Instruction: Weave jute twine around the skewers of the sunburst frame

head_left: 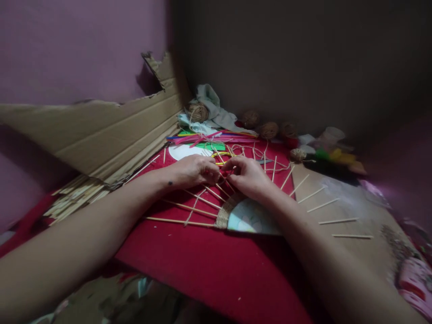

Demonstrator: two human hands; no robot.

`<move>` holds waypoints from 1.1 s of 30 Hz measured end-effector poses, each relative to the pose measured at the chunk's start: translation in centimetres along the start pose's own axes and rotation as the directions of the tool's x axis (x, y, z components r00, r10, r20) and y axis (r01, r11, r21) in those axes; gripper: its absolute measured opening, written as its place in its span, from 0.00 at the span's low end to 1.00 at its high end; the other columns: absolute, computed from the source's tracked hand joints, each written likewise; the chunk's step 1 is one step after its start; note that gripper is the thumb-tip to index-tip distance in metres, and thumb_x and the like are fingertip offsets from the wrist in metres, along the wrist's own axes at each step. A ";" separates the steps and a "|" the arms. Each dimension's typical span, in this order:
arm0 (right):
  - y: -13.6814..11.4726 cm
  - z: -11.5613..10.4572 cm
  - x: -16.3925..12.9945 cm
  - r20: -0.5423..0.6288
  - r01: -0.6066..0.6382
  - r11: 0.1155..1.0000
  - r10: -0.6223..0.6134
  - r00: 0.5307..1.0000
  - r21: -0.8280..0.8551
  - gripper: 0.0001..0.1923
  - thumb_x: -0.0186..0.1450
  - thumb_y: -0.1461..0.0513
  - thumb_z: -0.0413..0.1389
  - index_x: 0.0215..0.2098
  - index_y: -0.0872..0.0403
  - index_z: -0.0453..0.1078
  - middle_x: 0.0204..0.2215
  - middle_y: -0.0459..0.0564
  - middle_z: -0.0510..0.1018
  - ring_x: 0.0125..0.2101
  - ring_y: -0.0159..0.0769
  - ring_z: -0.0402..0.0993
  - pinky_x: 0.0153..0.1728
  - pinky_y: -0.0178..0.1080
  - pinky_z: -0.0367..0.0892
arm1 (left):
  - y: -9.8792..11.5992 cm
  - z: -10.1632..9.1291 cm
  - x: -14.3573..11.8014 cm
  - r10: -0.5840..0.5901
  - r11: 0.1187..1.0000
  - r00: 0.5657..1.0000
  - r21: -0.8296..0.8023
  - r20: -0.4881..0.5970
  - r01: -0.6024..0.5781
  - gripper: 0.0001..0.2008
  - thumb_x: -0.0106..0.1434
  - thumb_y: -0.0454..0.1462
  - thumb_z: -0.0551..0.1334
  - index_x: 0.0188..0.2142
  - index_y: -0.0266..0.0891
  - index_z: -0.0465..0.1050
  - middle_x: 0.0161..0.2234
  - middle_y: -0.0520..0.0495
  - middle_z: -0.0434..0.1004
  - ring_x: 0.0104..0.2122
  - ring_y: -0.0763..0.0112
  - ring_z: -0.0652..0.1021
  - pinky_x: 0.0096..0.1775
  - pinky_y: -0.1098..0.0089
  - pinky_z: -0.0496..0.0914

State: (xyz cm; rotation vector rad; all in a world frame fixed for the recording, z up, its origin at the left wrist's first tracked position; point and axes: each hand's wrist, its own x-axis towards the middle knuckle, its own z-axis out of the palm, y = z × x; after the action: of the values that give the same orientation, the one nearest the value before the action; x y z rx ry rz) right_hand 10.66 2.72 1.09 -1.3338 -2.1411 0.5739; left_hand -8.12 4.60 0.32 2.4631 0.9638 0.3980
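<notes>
My left hand [194,171] and right hand [248,176] pinch thin tan twine [222,168] between fingertips, above the round, stick-spoked woven disc [236,213]; I'd keep it taut, snug against each wooden spoke [178,220].

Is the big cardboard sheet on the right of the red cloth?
No, the torn cardboard sheet leans against the wall to the left of the red cloth.

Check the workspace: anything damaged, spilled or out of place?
The cardboard sheet leaning on the left wall has a ragged, torn top edge. Loose twine lies tangled behind both hands. Otherwise the sticks fan out evenly from the woven disc, and nothing looks spilled.
</notes>
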 end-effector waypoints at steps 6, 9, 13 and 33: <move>0.3 -1.0 0.1 -0.099 -0.125 0.992 0.122 0.988 -0.028 0.14 0.51 0.74 0.50 0.27 0.56 0.75 0.19 0.44 0.72 0.20 0.28 0.62 0.24 0.33 0.56 | 0.3 -1.2 -0.1 -0.177 0.955 0.981 -0.228 0.078 0.190 0.09 0.53 0.38 0.63 0.33 0.35 0.73 0.27 0.52 0.72 0.28 0.76 0.70 0.30 0.74 0.62; 0.5 -1.6 0.1 -0.050 -0.166 0.979 0.161 0.986 -0.115 0.12 0.51 0.72 0.51 0.26 0.56 0.74 0.16 0.43 0.70 0.18 0.27 0.60 0.23 0.34 0.53 | 0.3 -1.8 -0.3 -0.202 0.953 0.979 -0.226 0.030 0.203 0.07 0.53 0.37 0.62 0.32 0.35 0.71 0.26 0.53 0.71 0.27 0.76 0.70 0.30 0.75 0.62; 0.7 -2.3 0.1 0.057 -0.164 0.951 0.185 0.981 -0.262 0.09 0.51 0.71 0.52 0.25 0.55 0.73 0.17 0.46 0.71 0.19 0.29 0.62 0.22 0.34 0.52 | 0.2 -1.8 -0.4 -0.145 0.984 0.989 -0.111 -0.021 0.142 0.06 0.53 0.37 0.62 0.29 0.35 0.72 0.27 0.52 0.72 0.28 0.75 0.70 0.33 0.73 0.62; -0.7 -2.1 -0.7 0.054 -0.135 0.813 0.201 0.978 -0.567 0.12 0.57 0.67 0.50 0.36 0.51 0.72 0.31 0.53 0.78 0.31 0.41 0.71 0.23 0.38 0.48 | 1.4 -1.4 -0.7 -0.100 0.987 0.995 -0.125 0.029 0.103 0.14 0.55 0.30 0.54 0.38 0.35 0.75 0.35 0.47 0.77 0.34 0.72 0.74 0.37 0.73 0.65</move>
State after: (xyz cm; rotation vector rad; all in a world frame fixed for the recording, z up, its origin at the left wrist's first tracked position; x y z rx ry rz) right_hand 11.76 1.92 2.93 -1.8557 -2.4050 0.0651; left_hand -8.43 3.60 2.17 2.2897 1.0177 0.3846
